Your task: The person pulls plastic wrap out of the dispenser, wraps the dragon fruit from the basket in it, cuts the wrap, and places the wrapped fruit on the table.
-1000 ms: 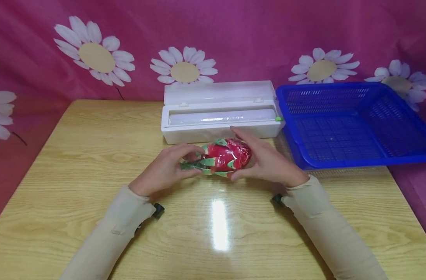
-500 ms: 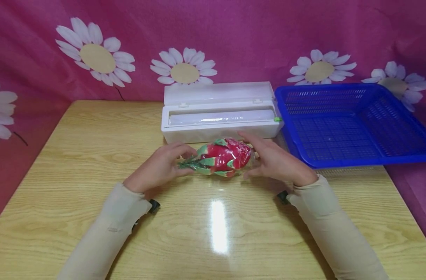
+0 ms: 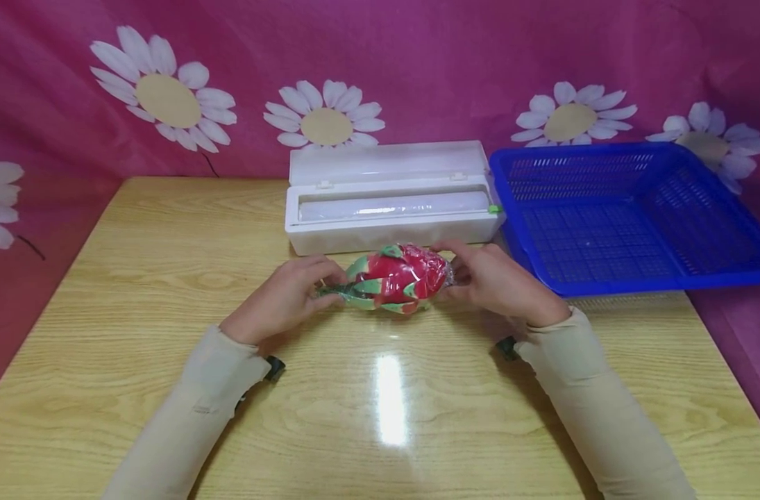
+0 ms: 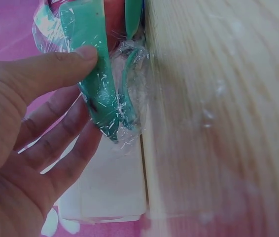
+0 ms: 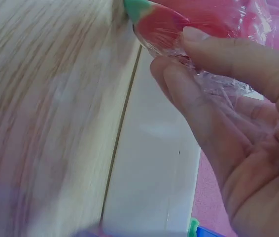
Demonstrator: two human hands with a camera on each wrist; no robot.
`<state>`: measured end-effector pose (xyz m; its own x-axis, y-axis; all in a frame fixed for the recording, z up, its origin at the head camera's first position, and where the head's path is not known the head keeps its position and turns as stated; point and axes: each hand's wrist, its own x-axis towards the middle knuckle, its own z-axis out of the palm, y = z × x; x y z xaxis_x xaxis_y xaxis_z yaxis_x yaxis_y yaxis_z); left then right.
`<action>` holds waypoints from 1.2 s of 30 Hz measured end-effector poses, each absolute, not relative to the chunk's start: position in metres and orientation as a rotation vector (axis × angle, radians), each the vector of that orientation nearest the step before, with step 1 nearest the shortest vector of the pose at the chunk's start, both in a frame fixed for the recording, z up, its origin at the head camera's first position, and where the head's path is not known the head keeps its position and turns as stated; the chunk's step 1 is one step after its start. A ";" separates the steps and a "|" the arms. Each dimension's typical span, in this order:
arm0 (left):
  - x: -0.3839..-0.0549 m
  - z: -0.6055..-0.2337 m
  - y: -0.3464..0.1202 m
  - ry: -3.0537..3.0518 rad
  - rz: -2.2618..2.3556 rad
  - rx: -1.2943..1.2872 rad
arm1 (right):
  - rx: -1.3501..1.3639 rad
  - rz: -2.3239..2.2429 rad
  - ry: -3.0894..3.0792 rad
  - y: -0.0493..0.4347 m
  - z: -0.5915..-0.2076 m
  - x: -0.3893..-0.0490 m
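Observation:
A red dragon fruit (image 3: 398,279) with green scales lies on its side near the table's middle, wrapped in clear cling film. My left hand (image 3: 286,295) is at its leafy left end. Seen from the left wrist, the thumb presses a long green scale (image 4: 100,94) through the film, with the fingers behind it. At the rounded right end, my right hand (image 3: 501,288) pinches gathered cling film (image 5: 223,84) between thumb and fingers. The right wrist view shows the thumb close against the red skin.
Just behind the fruit stands a white cling film dispenser (image 3: 392,239), lid raised, with a film roll (image 3: 395,206) inside. A blue plastic basket (image 3: 545,285) sits at the back right. Behind the wooden table (image 3: 167,278) hangs a pink cloth with daisies.
The left hand has slid left towards the fruit's leafy tips. The right hand first drew back from the fruit, then its fingers came together on the film at that end.

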<state>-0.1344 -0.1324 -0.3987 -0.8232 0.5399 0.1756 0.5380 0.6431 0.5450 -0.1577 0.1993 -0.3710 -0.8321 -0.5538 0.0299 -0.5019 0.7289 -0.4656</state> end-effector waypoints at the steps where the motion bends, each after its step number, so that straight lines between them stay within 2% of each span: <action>1: -0.134 -0.399 -0.133 2.847 0.939 0.938 | -0.858 -0.719 2.811 0.199 -0.370 -0.158; 11: -0.133 -0.398 -0.133 2.859 0.921 0.973 | -0.842 -0.793 2.723 0.204 -0.367 -0.157; 20: -0.133 -0.397 -0.132 2.850 0.917 0.942 | -0.956 -0.710 2.819 0.205 -0.367 -0.157; 36: -0.132 -0.397 -0.132 2.851 0.938 0.992 | -0.628 -0.774 3.012 0.197 -0.362 -0.153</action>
<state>-0.1322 -0.1317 -0.3970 -0.8028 0.5604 0.2039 0.5719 0.6267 0.5293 -0.1533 0.1969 -0.3619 -0.9213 -0.3681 0.1255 -0.3830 0.8028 -0.4570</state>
